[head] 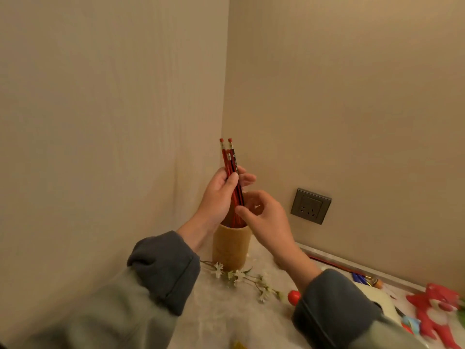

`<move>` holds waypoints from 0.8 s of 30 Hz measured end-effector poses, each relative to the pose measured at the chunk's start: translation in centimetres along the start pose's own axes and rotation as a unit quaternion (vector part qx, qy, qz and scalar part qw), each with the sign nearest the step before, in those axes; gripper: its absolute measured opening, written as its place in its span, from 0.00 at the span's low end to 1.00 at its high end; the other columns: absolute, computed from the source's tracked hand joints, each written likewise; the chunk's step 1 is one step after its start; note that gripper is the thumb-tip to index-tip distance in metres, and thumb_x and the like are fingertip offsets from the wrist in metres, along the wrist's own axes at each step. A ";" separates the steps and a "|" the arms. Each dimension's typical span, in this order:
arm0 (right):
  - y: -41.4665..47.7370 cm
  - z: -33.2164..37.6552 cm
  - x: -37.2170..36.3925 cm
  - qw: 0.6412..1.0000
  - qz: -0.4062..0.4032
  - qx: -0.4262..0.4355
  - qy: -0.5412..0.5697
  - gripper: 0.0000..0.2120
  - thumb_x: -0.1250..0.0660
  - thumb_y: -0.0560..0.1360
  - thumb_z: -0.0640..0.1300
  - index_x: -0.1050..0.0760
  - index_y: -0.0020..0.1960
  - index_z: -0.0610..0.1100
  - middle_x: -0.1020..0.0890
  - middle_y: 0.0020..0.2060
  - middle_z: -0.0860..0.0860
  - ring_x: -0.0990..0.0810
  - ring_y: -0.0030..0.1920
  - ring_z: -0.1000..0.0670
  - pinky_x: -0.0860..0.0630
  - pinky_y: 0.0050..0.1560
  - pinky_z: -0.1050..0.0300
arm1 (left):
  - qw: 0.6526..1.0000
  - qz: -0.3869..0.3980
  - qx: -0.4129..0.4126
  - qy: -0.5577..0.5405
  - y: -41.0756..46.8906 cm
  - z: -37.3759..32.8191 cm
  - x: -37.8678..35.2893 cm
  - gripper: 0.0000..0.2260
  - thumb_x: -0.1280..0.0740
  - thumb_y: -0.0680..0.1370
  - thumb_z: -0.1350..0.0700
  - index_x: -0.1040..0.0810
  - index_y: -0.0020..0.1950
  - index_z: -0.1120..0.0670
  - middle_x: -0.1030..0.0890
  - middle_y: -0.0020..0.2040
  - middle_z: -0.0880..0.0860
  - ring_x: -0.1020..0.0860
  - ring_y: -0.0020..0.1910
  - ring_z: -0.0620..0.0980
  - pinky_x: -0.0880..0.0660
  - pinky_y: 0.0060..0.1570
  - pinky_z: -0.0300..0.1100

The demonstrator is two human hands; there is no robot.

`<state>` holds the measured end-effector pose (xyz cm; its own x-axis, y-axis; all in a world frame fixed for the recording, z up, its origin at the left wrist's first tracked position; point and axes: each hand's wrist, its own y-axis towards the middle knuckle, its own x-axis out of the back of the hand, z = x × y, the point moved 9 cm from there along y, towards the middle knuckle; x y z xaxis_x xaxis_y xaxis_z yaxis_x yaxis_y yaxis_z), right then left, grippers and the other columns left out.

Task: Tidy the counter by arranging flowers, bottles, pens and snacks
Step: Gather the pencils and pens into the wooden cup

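Note:
My left hand (221, 195) grips a bundle of red pencils (230, 159) upright, eraser ends up, their lower ends dipping into a tan cylindrical pen holder (231, 248) in the counter's corner. My right hand (266, 217) hovers just right of the pencils above the holder's rim, fingers loosely curled with the thumb near the pencil shafts; it holds nothing that I can see. A sprig of white flowers (241, 275) lies on the counter in front of the holder.
Walls close in on the left and behind. A wall socket (310, 206) sits at the right. More pens (352, 272) lie along the back edge; a red plush toy (437, 311), a white object (377, 298) and a small red item (294, 297) lie right.

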<state>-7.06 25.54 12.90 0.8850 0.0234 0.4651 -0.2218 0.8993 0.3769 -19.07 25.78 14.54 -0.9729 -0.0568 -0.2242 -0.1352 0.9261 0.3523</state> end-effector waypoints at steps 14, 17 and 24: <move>1.3 -7.4 -2.5 0.989 0.028 -0.093 -0.112 0.06 0.33 0.76 0.50 0.18 0.51 0.56 0.18 0.36 0.60 0.21 0.32 0.58 0.24 0.30 0.61 | 0.986 0.062 0.083 0.130 -0.3 8.6 0.8 0.09 0.41 0.82 0.56 0.21 0.52 0.46 0.17 0.48 0.44 0.20 0.50 0.39 0.25 0.45 0.29; 1.1 -7.8 -2.6 0.991 0.019 -0.092 -0.098 0.06 0.33 0.77 0.49 0.18 0.50 0.55 0.18 0.36 0.59 0.21 0.34 0.58 0.24 0.32 0.61 | 0.988 0.059 0.054 0.128 0.1 8.0 0.9 0.11 0.41 0.82 0.56 0.21 0.51 0.42 0.17 0.48 0.44 0.19 0.50 0.41 0.25 0.47 0.29; 1.4 -8.2 -2.1 0.990 -0.002 -0.100 -0.100 0.08 0.34 0.77 0.49 0.17 0.53 0.55 0.20 0.34 0.60 0.23 0.32 0.60 0.30 0.29 0.66 | 0.979 0.084 0.056 0.175 0.4 8.7 0.7 0.11 0.39 0.81 0.56 0.23 0.54 0.41 0.18 0.50 0.39 0.21 0.53 0.36 0.26 0.48 0.27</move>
<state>-5.81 30.31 5.85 0.7828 -0.0482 0.6204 -0.1164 0.9680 0.2221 -18.20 29.38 6.63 -0.9872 -0.0068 0.1596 0.0339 0.9673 0.2512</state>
